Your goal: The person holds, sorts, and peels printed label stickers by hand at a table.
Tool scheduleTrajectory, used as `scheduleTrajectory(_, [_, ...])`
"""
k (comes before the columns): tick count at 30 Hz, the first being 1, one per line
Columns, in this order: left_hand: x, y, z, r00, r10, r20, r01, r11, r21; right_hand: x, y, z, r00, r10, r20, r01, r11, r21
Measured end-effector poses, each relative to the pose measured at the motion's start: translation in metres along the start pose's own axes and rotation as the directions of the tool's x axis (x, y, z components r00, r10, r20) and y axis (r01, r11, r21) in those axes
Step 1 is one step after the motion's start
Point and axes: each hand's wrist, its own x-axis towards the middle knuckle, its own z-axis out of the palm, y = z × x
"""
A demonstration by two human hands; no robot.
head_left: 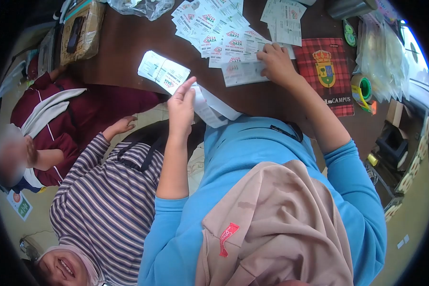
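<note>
While printed labels (212, 29) lie on brown table (114, 40), pale floor (152, 116) shows below.

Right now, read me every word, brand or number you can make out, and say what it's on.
"GAZA": logo on the spread labels.
"BEEF": same labels; the next word is too blurred to be sure.
"CAMPUS": red plaid notebook; letters before it are partly hidden.
All other print is too small or blurred, including the red tag on the headscarf.
</note>
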Motion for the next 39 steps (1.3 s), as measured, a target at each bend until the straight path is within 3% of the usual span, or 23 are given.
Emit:
scheduleTrajectory(1, [-0.001,0.007,0.001,1.0,-0.019,0.024,0.021,0.997,-0.077,0.001,0.001,-0.007,1.0,0.005,-0.006,-0.005,1.0,-0.002])
scheduleTrajectory(2, [0.0,0.014,0.005,1.0,-0.011,0.029,0.013,0.997,-0.077,0.006,0.004,-0.02,0.989,0.118,0.094,-0.141,0.943,0.303])
scheduleTrajectory(3, [-0.001,0.02,0.008,0.998,0.021,0.061,-0.015,0.996,-0.083,0.008,0.006,-0.031,0.956,0.188,0.225,-0.285,0.775,0.563])
scheduleTrajectory(4, [-0.003,0.025,0.009,0.995,0.048,0.091,-0.039,0.995,-0.088,0.007,0.015,-0.037,0.974,0.218,0.061,-0.2,0.702,0.683])
scheduleTrajectory(5, [-0.003,0.028,0.014,0.995,0.048,0.09,-0.04,0.995,-0.087,0.009,0.025,-0.046,0.948,0.304,0.092,-0.251,0.54,0.804])
scheduleTrajectory(7, [0.0,0.032,0.027,0.986,0.081,0.148,-0.052,0.98,-0.194,0.014,0.065,-0.03,0.857,0.51,0.066,-0.309,0.408,0.859])
scheduleTrajectory(8, [0.001,0.034,0.036,0.984,0.089,0.153,-0.052,0.972,-0.229,0.013,0.071,-0.032,0.862,0.503,0.062,-0.301,0.41,0.861])
scheduleTrajectory(9, [0.0,0.038,0.043,0.98,0.1,0.171,-0.059,0.972,-0.228,0.012,0.076,-0.032,0.83,0.517,-0.211,-0.274,0.707,0.652])
scheduleTrajectory(10, [0.0,0.037,0.049,0.978,0.116,0.171,-0.075,0.97,-0.23,0.014,0.077,-0.035,0.776,0.421,-0.469,-0.279,0.897,0.343])
scheduleTrajectory(11, [0.001,0.039,0.055,0.976,0.134,0.171,-0.092,0.968,-0.233,0.015,0.064,-0.049,0.776,0.415,-0.475,-0.269,0.899,0.346])
scheduleTrajectory(13, [0.003,0.041,0.064,0.977,0.128,0.17,-0.088,0.97,-0.227,0.003,0.008,-0.085,0.924,0.307,-0.226,-0.058,0.699,0.713])
scheduleTrajectory(15, [0.002,0.042,0.068,0.978,0.118,0.171,-0.079,0.973,-0.218,-0.006,-0.032,-0.087,0.937,-0.007,-0.348,0.246,0.72,0.649])
scheduleTrajectory(17, [0.003,0.042,0.071,0.991,0.093,0.097,-0.082,0.99,-0.112,-0.014,-0.059,-0.083,0.898,-0.17,-0.406,0.362,0.809,0.462])
scheduleTrajectory(21, [0.001,0.029,0.072,0.989,0.123,0.082,-0.109,0.981,-0.164,-0.027,-0.073,-0.058,0.897,-0.155,-0.413,0.322,0.871,0.372])
scheduleTrajectory(24, [-0.006,0.013,0.071,0.997,0.035,0.072,-0.02,0.98,-0.196,-0.037,-0.078,-0.047,0.831,-0.214,-0.513,0.383,0.89,0.249])
scheduleTrajectory(27, [-0.011,-0.002,0.069,0.991,-0.129,0.031,0.133,0.979,-0.154,-0.052,-0.079,-0.036,0.85,-0.274,-0.449,0.397,0.894,0.208])
scheduleTrajectory(29, [-0.007,-0.022,0.063,0.993,-0.117,0.033,0.121,0.975,-0.186,-0.057,-0.08,-0.043,0.882,-0.257,-0.395,0.387,0.874,0.295])
scheduleTrajectory(31, [0.0,-0.027,0.043,0.999,0.038,-0.016,-0.036,0.991,0.128,-0.057,-0.072,-0.045,0.98,-0.05,-0.191,0.179,0.635,0.752])
scheduleTrajectory(32, [0.006,-0.03,0.028,0.982,0.178,-0.069,-0.138,0.912,0.385,-0.056,-0.062,-0.036,0.984,0.174,0.029,-0.09,0.353,0.931])
scheduleTrajectory(33, [0.012,-0.033,0.015,0.943,0.321,-0.083,-0.204,0.758,0.619,-0.052,-0.048,-0.032,0.961,0.268,0.069,-0.158,0.327,0.932])
scheduleTrajectory(36, [0.017,-0.027,0.004,0.887,0.454,0.089,-0.273,0.358,0.893,-0.035,-0.006,-0.015,0.934,0.332,0.135,-0.286,0.464,0.838])
scheduleTrajectory(37, [0.015,-0.024,0.011,0.888,0.451,0.086,-0.27,0.361,0.892,-0.029,0.0,-0.01,0.941,0.313,0.127,-0.287,0.541,0.79])
scheduleTrajectory(39, [0.008,-0.016,0.04,0.926,0.352,0.139,-0.176,0.074,0.982,-0.02,0.006,0.001,0.949,0.292,0.121,-0.283,0.614,0.737])
